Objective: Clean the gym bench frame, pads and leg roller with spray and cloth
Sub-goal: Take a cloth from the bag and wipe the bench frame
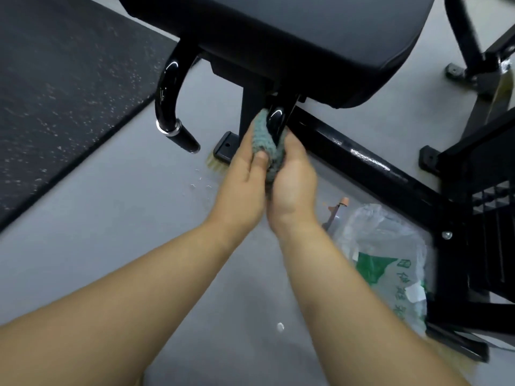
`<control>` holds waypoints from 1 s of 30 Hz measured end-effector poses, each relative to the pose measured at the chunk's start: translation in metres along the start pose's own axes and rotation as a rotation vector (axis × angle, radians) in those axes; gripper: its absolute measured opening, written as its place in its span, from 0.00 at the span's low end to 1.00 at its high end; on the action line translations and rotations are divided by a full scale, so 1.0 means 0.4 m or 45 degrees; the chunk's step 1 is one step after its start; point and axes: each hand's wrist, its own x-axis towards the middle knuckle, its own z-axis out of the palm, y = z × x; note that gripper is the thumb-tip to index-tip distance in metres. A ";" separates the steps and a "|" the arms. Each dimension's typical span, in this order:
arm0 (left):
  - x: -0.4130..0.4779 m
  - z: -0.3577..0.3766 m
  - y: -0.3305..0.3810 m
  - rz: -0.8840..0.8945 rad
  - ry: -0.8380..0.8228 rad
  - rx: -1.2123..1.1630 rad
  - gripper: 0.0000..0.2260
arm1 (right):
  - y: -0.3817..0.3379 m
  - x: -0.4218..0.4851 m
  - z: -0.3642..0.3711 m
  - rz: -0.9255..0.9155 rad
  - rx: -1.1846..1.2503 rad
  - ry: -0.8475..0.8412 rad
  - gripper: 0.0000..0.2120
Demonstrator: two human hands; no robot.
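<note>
cloth point(262, 142) round frame tube point(276, 121); green-lettered bag point(386, 263)

grey floor point(111, 232), dark speckled rubber mat point(61, 79) at left, plastic bag point(390, 260) right.

Glossy black metal is showing on the frame point(362, 160) and curved handle point(167, 87); the pad point(320, 37) is looking smooth, matt. The cloth point(263, 140) is looking nubbly, knitted, the mat point(55, 79) rough speckled rubber, the bag point(384, 246) thin crinkly plastic.

Blurred plastic bag point(386, 254), perhaps bottle point(335, 215) hidden behind
</note>
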 end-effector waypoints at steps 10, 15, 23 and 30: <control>0.018 -0.050 0.122 -0.246 0.081 -0.465 0.23 | -0.135 0.072 0.048 0.245 -0.142 -0.063 0.08; 0.018 -0.016 0.169 -0.368 0.030 -0.142 0.22 | -0.099 0.045 0.025 0.226 -0.066 -0.056 0.17; -0.013 -0.048 0.178 -0.619 0.020 -0.075 0.22 | -0.055 -0.003 -0.004 0.107 -0.263 -0.180 0.14; 0.078 -0.040 0.168 -0.410 -0.170 -0.235 0.21 | -0.094 0.082 0.050 0.004 -0.174 0.197 0.10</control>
